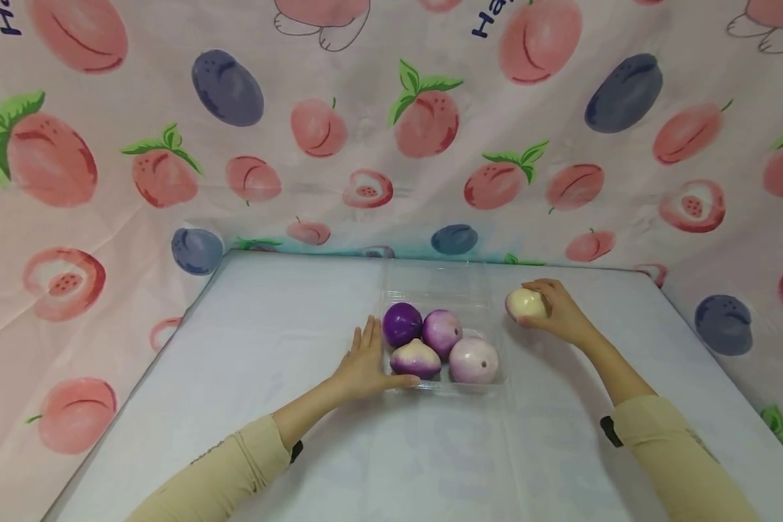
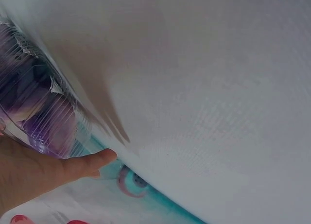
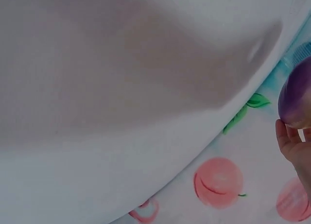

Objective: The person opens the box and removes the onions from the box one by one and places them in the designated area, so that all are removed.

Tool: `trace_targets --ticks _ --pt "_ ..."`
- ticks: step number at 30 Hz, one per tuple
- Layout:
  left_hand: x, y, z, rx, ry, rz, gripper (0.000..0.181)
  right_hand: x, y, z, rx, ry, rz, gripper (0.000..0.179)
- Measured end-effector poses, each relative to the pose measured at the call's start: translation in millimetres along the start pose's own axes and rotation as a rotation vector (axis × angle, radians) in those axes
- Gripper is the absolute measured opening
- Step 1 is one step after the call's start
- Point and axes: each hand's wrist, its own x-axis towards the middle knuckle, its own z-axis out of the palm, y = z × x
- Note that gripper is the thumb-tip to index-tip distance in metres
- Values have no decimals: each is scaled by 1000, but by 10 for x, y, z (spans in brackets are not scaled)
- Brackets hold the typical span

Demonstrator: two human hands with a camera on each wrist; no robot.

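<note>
A clear plastic box (image 1: 496, 377) with its lid (image 1: 437, 277) folded back stands on the white table. Inside sit several glossy round vegetables: a deep purple one (image 1: 402, 324), a pinkish one (image 1: 442, 333), a pale one (image 1: 473, 360) and a purple one with a pointed cream top (image 1: 415, 359). My left hand (image 1: 364, 368) lies along the box's left wall with straight fingers, its thumb at the front edge. To the right of the box, my right hand (image 1: 561, 313) grips a purple-and-cream turnip-like vegetable (image 1: 523, 304) between thumb and fingers; its purple side shows in the right wrist view.
The white tabletop (image 1: 287, 304) reaches out on both sides of the box. A pink cloth (image 1: 365, 94) printed with peaches and blue fruits hangs behind the table and along its sides.
</note>
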Motion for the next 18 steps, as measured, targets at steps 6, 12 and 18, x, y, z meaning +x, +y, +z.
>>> trace_targets --ticks 6,12,18 --pt "1 -5 8 0 0 4 125 43 70 29 -35 -1 21 62" --pt "3 -16 11 1 2 10 126 72 131 78 -45 -21 64 63" --pt "10 -15 11 0 9 11 125 106 124 107 -52 -63 89 63"
